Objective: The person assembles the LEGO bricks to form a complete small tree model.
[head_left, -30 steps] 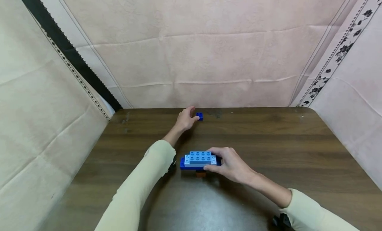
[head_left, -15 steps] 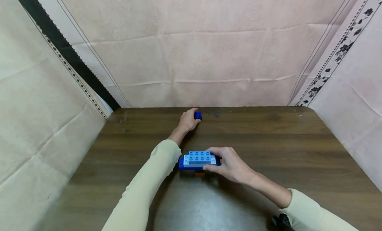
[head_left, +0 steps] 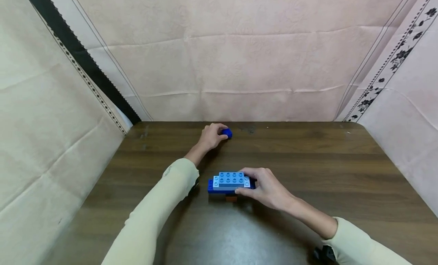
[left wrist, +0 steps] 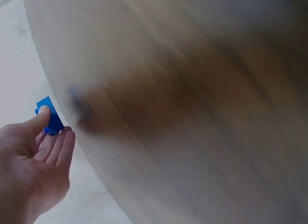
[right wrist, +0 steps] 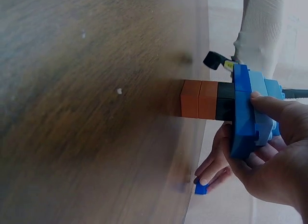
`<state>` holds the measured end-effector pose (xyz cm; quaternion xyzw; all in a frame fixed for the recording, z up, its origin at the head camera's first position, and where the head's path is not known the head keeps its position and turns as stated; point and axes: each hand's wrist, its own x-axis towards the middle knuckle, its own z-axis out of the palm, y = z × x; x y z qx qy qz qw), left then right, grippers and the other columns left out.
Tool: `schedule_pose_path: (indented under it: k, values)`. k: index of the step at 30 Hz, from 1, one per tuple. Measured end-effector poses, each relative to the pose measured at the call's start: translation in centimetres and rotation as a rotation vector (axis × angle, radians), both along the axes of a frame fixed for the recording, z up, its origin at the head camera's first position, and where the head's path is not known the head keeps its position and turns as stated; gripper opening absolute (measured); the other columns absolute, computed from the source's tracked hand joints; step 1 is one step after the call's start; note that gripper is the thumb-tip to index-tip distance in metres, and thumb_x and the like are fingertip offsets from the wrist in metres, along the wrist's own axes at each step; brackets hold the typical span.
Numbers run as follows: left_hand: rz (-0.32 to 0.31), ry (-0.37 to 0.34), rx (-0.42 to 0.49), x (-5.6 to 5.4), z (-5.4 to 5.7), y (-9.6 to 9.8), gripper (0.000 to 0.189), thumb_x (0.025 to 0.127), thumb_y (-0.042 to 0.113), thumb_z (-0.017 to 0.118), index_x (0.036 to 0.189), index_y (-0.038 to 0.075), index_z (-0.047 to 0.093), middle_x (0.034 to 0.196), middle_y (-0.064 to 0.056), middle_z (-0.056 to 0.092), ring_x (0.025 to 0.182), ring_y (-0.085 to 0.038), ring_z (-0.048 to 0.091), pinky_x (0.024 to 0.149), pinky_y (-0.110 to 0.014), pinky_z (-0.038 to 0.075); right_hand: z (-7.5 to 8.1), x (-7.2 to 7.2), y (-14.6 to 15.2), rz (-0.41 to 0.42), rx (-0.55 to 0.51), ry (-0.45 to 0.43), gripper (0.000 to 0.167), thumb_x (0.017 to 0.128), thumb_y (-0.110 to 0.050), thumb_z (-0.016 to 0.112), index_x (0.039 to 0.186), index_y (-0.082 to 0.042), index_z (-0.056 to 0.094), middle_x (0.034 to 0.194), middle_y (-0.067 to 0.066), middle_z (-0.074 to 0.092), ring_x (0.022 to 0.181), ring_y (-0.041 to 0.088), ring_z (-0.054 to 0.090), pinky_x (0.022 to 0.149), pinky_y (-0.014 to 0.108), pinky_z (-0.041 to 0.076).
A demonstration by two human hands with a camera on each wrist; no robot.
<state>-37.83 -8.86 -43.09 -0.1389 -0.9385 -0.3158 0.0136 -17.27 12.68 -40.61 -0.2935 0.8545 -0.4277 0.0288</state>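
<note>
Near the far edge of the table (head_left: 318,162), my left hand (head_left: 211,136) pinches a small blue toy brick (head_left: 227,133) between thumb and fingers. The left wrist view shows the thumb flat across this brick (left wrist: 50,115), which is tilted. My right hand (head_left: 265,189) grips the right end of a toy-brick build closer to me. Light blue bricks (head_left: 230,178) are stepped on top of its long dark blue layer (right wrist: 244,113). Under that layer a narrow stem runs down, a black brick (right wrist: 225,101) over orange bricks (right wrist: 198,99), which meets the tabletop.
Pale cloth (head_left: 219,67) hangs behind the far table edge, with more cloth (head_left: 51,143) at the left and right sides. A dark wrist device (head_left: 325,253) sits at the right sleeve. Small white specks (right wrist: 119,91) dot the wood.
My left hand has closed on the blue brick, which lay flat on the table before and is now tilted in the fingers. The right hand keeps its grip on the build.
</note>
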Motion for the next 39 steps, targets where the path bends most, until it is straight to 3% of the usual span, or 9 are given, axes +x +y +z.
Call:
schedule_pose_path:
  k: [8,15,21,27,30,39]
  values:
    - [-0.134,0.045,0.039,2.4,0.5,-2.2,0.038,0.101,0.024,0.076,0.137,0.013,0.072,0.135,-0.01,0.071,0.121,-0.027,0.069,0.105,-0.044,0.054,0.1,0.0,-0.1,-0.013,0.024,-0.014,0.039,0.095,-0.021,0.084,0.13,-0.01,0.072,0.123,0.004,0.075,0.112,0.017,0.071,0.095,0.038,0.059]
    - [-0.297,0.085,0.168,6.6,1.7,-2.5,0.039,0.1,0.021,0.077,0.138,0.013,0.072,0.129,-0.008,0.074,0.111,-0.02,0.073,0.098,-0.037,0.058,0.0,0.0,-0.1,-0.004,0.015,0.007,0.037,0.095,-0.023,0.084,0.127,-0.008,0.072,0.118,0.003,0.076,0.106,0.015,0.072,0.091,0.035,0.06]
    - [-0.39,0.093,0.282,10.2,2.9,-3.0,0.038,0.1,0.02,0.077,0.137,0.015,0.072,0.124,-0.004,0.076,0.104,-0.015,0.073,0.095,-0.034,0.059,0.1,0.0,-0.2,0.002,0.008,-0.006,0.036,0.095,-0.022,0.084,0.126,-0.008,0.072,0.115,0.001,0.077,0.1,0.011,0.071,0.09,0.033,0.06]
    - [-0.442,0.094,0.341,12.8,3.8,-3.4,0.04,0.1,0.02,0.078,0.139,0.016,0.071,0.125,-0.001,0.075,0.106,-0.012,0.073,0.095,-0.032,0.059,0.0,0.0,-0.1,0.02,-0.003,0.003,0.036,0.096,-0.022,0.083,0.125,-0.004,0.072,0.114,0.004,0.077,0.1,0.013,0.073,0.088,0.034,0.061]
    - [-0.457,0.096,0.375,13.8,4.2,-3.5,0.04,0.1,0.018,0.078,0.139,0.016,0.07,0.124,0.0,0.076,0.105,-0.011,0.072,0.096,-0.037,0.059,0.0,0.1,-0.2,0.017,-0.004,-0.004,0.035,0.096,-0.022,0.083,0.124,-0.004,0.072,0.113,0.003,0.077,0.099,0.013,0.073,0.087,0.034,0.061]
    - [-0.488,0.042,0.412,16.8,5.1,-4.3,0.041,0.099,0.019,0.079,0.139,0.019,0.071,0.125,0.004,0.075,0.106,-0.012,0.071,0.096,-0.04,0.059,0.1,0.1,-0.2,0.035,-0.019,-0.02,0.039,0.097,-0.022,0.082,0.128,-0.003,0.07,0.115,0.005,0.077,0.1,0.013,0.074,0.09,0.038,0.061]
